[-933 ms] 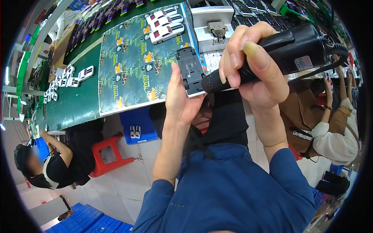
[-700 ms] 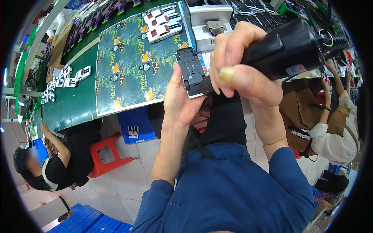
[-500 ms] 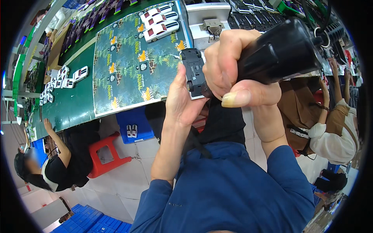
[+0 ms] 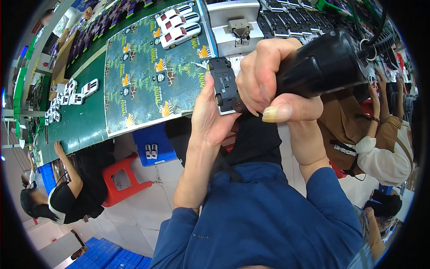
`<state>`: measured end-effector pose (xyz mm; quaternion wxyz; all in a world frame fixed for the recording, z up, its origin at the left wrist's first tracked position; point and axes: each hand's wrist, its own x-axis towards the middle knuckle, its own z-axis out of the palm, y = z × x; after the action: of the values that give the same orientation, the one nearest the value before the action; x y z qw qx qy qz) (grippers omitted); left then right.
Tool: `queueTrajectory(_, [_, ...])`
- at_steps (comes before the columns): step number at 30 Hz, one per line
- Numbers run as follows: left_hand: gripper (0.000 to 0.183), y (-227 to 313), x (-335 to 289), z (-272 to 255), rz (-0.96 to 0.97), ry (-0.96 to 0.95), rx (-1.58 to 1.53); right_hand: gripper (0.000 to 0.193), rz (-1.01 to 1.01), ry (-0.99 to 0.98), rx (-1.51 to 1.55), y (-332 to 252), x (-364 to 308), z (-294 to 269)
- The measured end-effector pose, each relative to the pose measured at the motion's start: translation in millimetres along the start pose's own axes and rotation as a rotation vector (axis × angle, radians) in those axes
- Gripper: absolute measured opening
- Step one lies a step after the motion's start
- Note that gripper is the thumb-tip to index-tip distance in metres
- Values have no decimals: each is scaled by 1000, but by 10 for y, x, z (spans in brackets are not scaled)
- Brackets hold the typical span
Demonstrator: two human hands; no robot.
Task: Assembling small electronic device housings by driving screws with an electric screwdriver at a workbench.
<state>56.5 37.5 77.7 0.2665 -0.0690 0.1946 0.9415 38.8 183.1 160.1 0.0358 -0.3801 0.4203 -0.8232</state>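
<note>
My left hand (image 4: pixel 209 117) holds a toy car (image 4: pixel 222 85) turned over, its black underside facing up and white body showing along the lower edge. My right hand (image 4: pixel 280 83) is wrapped round a black electric screwdriver (image 4: pixel 320 65), which hangs by a ring and cable. The driver's tip is hidden behind my right fingers, which are close against the car's right side; whether the tip touches the car I cannot tell. Three white toy cars (image 4: pixel 180 35) with dark stripes stand on the printed mat (image 4: pixel 143 85) beyond my left hand.
A metal fixture (image 4: pixel 239 31) stands ahead of my hands. Beside it lie rows of black car bases (image 4: pixel 293 22). More white cars (image 4: pixel 74 93) sit on the green bench at left. Below are a blue bin (image 4: pixel 154 145) and a red stool (image 4: pixel 125 179). Other people work on both sides.
The view has shifted slightly, so the bench and cars appear a little further left. Both hands keep their hold, and the screwdriver looks slightly lower. The person at left has moved a little.
</note>
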Motion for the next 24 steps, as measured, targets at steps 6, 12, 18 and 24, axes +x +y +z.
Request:
queueTrajectory(6, [51,-9,-7,0,32,-14,60,30,20,-16,-7,-2,-17,12])
queueTrajectory(12, [52,5,-54,7,17,-5,1,31,-31,-103,28,9,-2,-73])
queueTrajectory(18, [55,51,-17,10,-5,-50,-3,31,-30,-235,83,-53,87,-149])
queueTrajectory(24, [58,2,-45,126,-22,10,53,31,-19,-263,131,-71,54,-148])
